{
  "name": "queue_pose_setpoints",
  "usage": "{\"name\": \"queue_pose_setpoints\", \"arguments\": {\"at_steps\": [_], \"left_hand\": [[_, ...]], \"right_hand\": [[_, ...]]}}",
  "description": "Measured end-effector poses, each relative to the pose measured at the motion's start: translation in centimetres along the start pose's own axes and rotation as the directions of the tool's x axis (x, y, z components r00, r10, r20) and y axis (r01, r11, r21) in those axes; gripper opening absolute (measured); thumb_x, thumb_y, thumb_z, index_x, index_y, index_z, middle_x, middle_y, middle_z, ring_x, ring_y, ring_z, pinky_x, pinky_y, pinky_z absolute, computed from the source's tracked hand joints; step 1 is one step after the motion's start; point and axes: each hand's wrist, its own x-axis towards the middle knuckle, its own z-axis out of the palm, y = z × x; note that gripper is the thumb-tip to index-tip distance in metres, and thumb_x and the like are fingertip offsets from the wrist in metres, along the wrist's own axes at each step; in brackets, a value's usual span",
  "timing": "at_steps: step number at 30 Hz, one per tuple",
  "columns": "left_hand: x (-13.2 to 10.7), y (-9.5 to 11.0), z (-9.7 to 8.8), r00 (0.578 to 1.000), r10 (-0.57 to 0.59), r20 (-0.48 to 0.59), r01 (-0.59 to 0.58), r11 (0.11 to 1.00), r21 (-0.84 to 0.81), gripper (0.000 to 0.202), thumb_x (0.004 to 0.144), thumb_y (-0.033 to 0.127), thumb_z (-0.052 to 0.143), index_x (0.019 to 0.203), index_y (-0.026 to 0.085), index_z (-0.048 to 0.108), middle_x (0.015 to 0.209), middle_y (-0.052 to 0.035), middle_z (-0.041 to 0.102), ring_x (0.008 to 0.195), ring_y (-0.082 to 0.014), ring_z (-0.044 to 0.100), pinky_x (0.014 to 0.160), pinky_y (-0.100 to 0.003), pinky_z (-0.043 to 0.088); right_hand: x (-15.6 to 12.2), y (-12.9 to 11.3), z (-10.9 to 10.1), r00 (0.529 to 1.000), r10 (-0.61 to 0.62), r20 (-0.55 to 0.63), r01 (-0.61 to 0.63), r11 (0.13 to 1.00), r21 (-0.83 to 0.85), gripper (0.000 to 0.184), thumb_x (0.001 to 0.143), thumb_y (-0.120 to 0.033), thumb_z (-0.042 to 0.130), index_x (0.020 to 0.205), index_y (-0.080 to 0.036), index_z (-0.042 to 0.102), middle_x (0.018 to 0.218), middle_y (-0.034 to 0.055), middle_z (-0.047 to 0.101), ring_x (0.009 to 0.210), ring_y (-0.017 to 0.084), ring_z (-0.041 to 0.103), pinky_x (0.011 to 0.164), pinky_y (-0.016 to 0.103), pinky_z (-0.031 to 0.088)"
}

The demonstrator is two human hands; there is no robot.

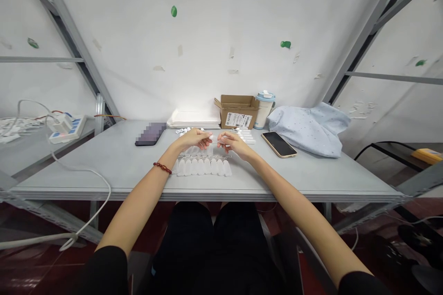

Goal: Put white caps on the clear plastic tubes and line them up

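Observation:
My left hand [194,138] and my right hand [232,142] meet over the middle of the grey table [114,166], fingertips almost touching. Between them they pinch a small white piece [215,141], too small to make out. Right below the hands lies a row of several white plastic pieces [202,166] side by side. Loose small white parts [183,131] sit just behind the left hand, and a few white tubes [246,136] lie behind the right hand. A red bead bracelet is on my left wrist.
A dark phone [151,134] lies at left, a second phone [278,144] at right. At the back stand a white stack of sheets [194,119], an open cardboard box [238,111], a cup with lid [265,109] and a light blue cloth [309,126]. A power strip [65,128] with cable sits far left.

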Motion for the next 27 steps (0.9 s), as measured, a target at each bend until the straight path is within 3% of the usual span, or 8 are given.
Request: {"name": "queue_pose_setpoints", "arguments": {"at_steps": [4,9,13,20,27], "left_hand": [[-0.13,0.12,-0.1,0.998,0.053,0.031,-0.053,0.998,0.024,0.044,0.067,0.055,0.073,0.07,0.012,0.068,0.067,-0.006,0.065,0.059,-0.0131,0.057,0.062,-0.03,0.047],[-0.09,-0.09,-0.32,0.992,0.114,0.057,-0.114,0.993,-0.005,0.037,0.064,0.043,0.078,0.086,0.013,0.07,0.079,-0.0062,0.066,0.069,-0.0138,0.058,0.065,-0.029,0.047],[0.1,-0.29,-0.25,0.991,0.122,0.048,-0.12,0.992,-0.047,0.042,0.066,0.049,0.075,0.085,0.012,0.07,0.088,-0.0106,0.067,0.072,-0.0156,0.059,0.062,-0.029,0.048],[0.12,-0.23,0.04,1.0,-0.004,0.014,0.004,1.0,0.008,0.052,0.066,0.062,0.069,0.07,0.01,0.067,0.06,-0.007,0.063,0.055,-0.0138,0.056,0.059,-0.03,0.047],[0.09,-0.2,-0.3,0.992,0.103,0.075,-0.105,0.994,0.013,0.038,0.068,0.049,0.074,0.075,0.012,0.07,0.079,-0.008,0.067,0.064,-0.0124,0.056,0.065,-0.028,0.048]], "right_hand": [[0.03,0.13,-0.06,1.0,0.004,-0.002,-0.004,1.0,0.002,0.02,0.078,-0.038,0.056,0.085,-0.02,0.054,0.074,0.0009,0.063,0.059,0.01,0.045,0.052,0.022,0.039],[-0.02,0.04,-0.06,1.0,0.01,-0.01,-0.01,1.0,-0.004,0.019,0.077,-0.037,0.056,0.085,-0.019,0.055,0.074,0.0008,0.062,0.059,0.01,0.045,0.051,0.022,0.039],[-0.03,-0.05,0.01,1.0,0.016,-0.014,-0.016,1.0,-0.001,0.02,0.077,-0.038,0.057,0.085,-0.019,0.054,0.074,0.0007,0.062,0.059,0.01,0.045,0.051,0.022,0.039],[0.02,-0.06,0.04,1.0,0.008,-0.007,-0.008,1.0,-0.004,0.02,0.077,-0.038,0.057,0.085,-0.02,0.054,0.075,0.0008,0.063,0.059,0.01,0.045,0.051,0.021,0.039],[-0.02,-0.02,-0.03,1.0,0.019,-0.018,-0.019,1.0,-0.003,0.019,0.076,-0.037,0.058,0.084,-0.019,0.055,0.075,0.001,0.062,0.059,0.01,0.045,0.051,0.021,0.039]]}}
